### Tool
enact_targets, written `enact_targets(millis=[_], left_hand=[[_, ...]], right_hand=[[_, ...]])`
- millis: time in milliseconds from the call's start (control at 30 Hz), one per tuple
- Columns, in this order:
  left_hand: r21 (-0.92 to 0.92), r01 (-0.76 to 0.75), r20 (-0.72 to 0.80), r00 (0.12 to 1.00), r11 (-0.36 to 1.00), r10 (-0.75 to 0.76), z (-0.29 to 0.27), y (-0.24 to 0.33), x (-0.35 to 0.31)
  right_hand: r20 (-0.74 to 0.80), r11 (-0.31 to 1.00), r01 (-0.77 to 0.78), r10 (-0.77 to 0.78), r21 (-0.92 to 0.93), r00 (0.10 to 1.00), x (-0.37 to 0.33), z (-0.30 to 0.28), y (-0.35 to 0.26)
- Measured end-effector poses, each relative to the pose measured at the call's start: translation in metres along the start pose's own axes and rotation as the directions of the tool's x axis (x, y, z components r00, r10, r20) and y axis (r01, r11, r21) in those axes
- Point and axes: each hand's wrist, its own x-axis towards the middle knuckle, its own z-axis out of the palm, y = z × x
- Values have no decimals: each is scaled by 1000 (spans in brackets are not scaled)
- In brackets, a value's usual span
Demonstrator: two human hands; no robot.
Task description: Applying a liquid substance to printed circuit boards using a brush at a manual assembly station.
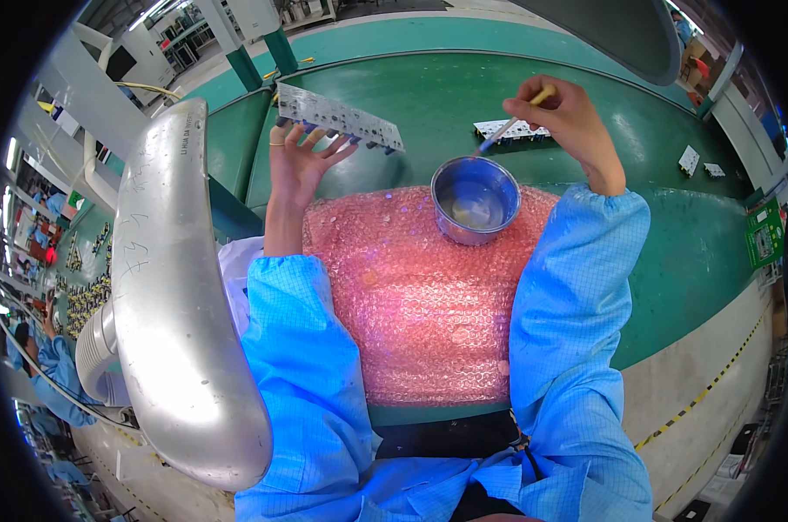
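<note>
My left hand [296,174] holds up a long, narrow circuit board [342,117], tilted, with its pale dotted face upward and dark components along the lower edge. The fingers are under and behind the board, and part of the grip is hidden. Pinched in my right hand [572,117] is a slim brush [505,130] with a yellowish handle end. Its tip points down at the far rim of a round metal cup [446,224], which contains a cloudy liquid. Under the cup lies pink bubble wrap [429,304]. Beyond the brush, another circuit board [526,131] rests on the green table.
A big silver fume hood [181,296] stands close on my left. Overhead at the right hangs a dark grey panel [616,35]. Two small board pieces [690,160] lie on the green table [655,235] to the right. A green board [764,233] stands at its edge.
</note>
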Motion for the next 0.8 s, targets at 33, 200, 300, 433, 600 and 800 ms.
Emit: enact_targets(millis=[33, 200, 300, 433, 600, 800], left_hand=[[-29, -33, 1, 999, 999, 33, 4, 0, 0], [-146, -104, 44, 993, 984, 111, 27, 5, -6], [-243, -110, 52, 991, 964, 126, 47, 17, -15], [-344, -67, 144, 982, 937, 123, 63, 32, -27], [-348, -32, 223, 968, 937, 116, 76, 38, -34], [-325, -80, 111, 986, 942, 122, 86, 12, -32]], right_hand=[[26, 997, 26, -24, -68, 999, 2, 2, 1], [87, 994, -10, 0, 108, 996, 2, 9, 13], [66, 997, -77, 75, 30, 995, 2, 5, 23], [-17, 980, -201, 201, 5, 979, 6, -5, 39], [-133, 991, -126, 130, 44, 982, -2, -20, 38], [-309, 947, 82, 19, 310, 951, -3, -17, 13]])
